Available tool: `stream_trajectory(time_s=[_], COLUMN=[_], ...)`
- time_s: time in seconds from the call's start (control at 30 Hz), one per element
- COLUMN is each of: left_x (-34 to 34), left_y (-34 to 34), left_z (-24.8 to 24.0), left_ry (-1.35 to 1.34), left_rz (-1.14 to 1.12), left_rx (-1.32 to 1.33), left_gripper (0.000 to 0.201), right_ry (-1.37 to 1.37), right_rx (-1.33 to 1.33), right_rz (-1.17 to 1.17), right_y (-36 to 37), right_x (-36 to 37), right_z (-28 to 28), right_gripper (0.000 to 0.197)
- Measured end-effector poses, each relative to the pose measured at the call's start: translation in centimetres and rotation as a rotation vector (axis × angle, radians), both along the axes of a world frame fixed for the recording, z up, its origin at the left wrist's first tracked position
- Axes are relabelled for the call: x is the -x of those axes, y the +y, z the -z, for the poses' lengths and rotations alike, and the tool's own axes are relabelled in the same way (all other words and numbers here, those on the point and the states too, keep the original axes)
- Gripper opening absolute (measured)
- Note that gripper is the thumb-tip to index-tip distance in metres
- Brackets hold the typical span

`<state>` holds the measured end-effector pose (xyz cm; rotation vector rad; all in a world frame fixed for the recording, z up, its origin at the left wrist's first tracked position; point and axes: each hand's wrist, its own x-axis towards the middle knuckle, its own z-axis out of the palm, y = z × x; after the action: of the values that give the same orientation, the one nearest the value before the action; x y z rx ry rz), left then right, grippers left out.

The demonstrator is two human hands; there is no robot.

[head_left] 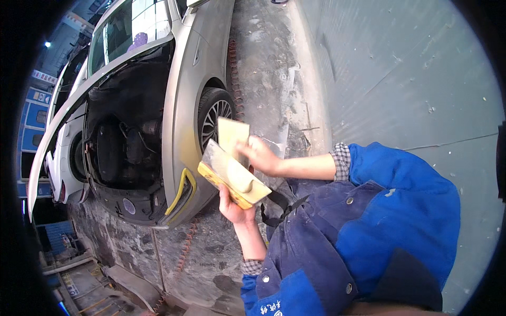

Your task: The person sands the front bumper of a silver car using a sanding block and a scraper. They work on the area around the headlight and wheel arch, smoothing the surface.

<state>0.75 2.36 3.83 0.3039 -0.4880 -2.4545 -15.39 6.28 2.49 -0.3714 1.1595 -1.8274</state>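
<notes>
My left hand [235, 207] is closed round a wide flat putty board [216, 156] with a bright yellow edge. On its grey face sits a smooth, pale yellow lump of putty [239, 177]. Just above, my right hand [261, 156] grips a thin, pale yellow rectangular spreader [233, 132], which is tilted up; these fingers are slightly blurred. The spreader's lower part is hidden behind the board. Both tools are in front of the silver car's front wheel [215, 113]. Yellowish filler covers part of the car's fender [187, 150].
The car's engine bay [126, 142] lies open. Yellow tape [184, 192] edges its headlight area. A coiled red air hose [235, 79] runs along the floor beside the car. A grey-green wall or panel [400, 79] stands to the right. A white car [66, 152] is at the far left.
</notes>
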Motion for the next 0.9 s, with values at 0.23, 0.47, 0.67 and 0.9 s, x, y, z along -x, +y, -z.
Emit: stream_trajectory(time_s=[0.23, 0.47, 0.67, 0.9], left_x=[-2.4, -0.3, 0.9, -0.3], left_y=[-2.5, -2.3, -2.8, -2.7], left_z=[-0.6, -0.9, -0.7, 1.3], left_ry=[-0.369, -0.519, -0.687, -0.621], left_rz=[-0.286, -0.300, -0.414, -0.446], left_rx=[0.179, 0.551, 0.777, 0.448], left_gripper=[0.052, 0.038, 0.039, 0.042], right_ry=[1.212, 1.787, 1.608, 1.586], right_rx=[0.487, 0.625, 0.532, 0.646], right_rz=[0.070, -0.059, -0.303, -0.306], right_y=[4.5, 4.4, 4.1, 5.9], right_x=[6.0, 5.8, 5.7, 7.7], right_z=[-4.3, -5.6, 0.5, -1.8], right_gripper=[0.034, 0.015, 0.015, 0.019])
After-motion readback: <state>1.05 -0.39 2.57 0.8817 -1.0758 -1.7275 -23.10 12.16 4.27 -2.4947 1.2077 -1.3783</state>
